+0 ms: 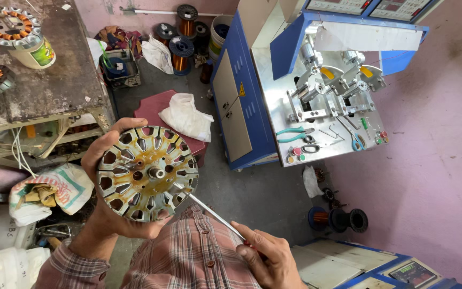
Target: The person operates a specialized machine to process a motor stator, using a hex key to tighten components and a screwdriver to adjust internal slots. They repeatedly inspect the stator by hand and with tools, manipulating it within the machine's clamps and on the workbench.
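Grey workshop floor (pixel 263 198) under us, blue winding machine (pixel 316 80) off beyond the rotor. We've got the rusty slotted rotor disc (pixel 146 172) clamped in our left hand (pixel 108 160), screwdriver (pixel 212 214) gripped in our right hand (pixel 266 257), tip at the disc's lower edge. Rust and grime make slipping likely, so the blade could jab our left palm.

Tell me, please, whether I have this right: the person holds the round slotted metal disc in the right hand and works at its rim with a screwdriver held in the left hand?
Not quite: the hands are swapped. In the head view the left hand holds the round slotted metal disc, and the right hand holds the screwdriver, whose tip meets the disc's rim.
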